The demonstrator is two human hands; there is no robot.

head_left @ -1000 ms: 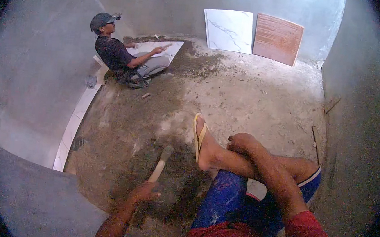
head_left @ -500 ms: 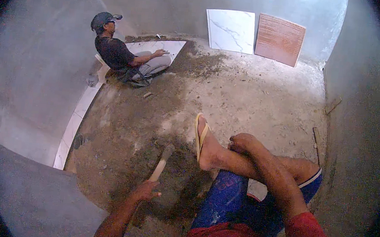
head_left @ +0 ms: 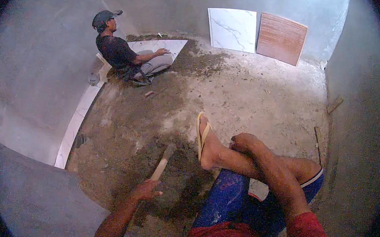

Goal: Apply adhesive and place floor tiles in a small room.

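My left hand (head_left: 147, 189) is closed round the pale wooden handle (head_left: 160, 168) of a long tool. The tool's dark, dirt-caked end (head_left: 168, 151) rests in the damp grey mix on the floor, so its kind cannot be made out. My right hand (head_left: 245, 142) lies over my raised shin, its forearm across my crossed leg. Its fingers curl downward and are partly hidden, and anything in them cannot be seen. A yellow flip-flop (head_left: 202, 136) is on my raised foot, left of that hand.
A co-worker (head_left: 121, 54) sits at the far left beside white marbled floor tiles (head_left: 177, 48). A white tile (head_left: 233, 30) and a reddish-brown one (head_left: 281, 38) lean on the back wall. White tile strips (head_left: 75, 124) edge the left wall. Wood pieces (head_left: 317, 141) lie along the right wall.
The view has shifted very slightly. Both my hands and the tool keep their places, and the co-worker's head is a little more raised.
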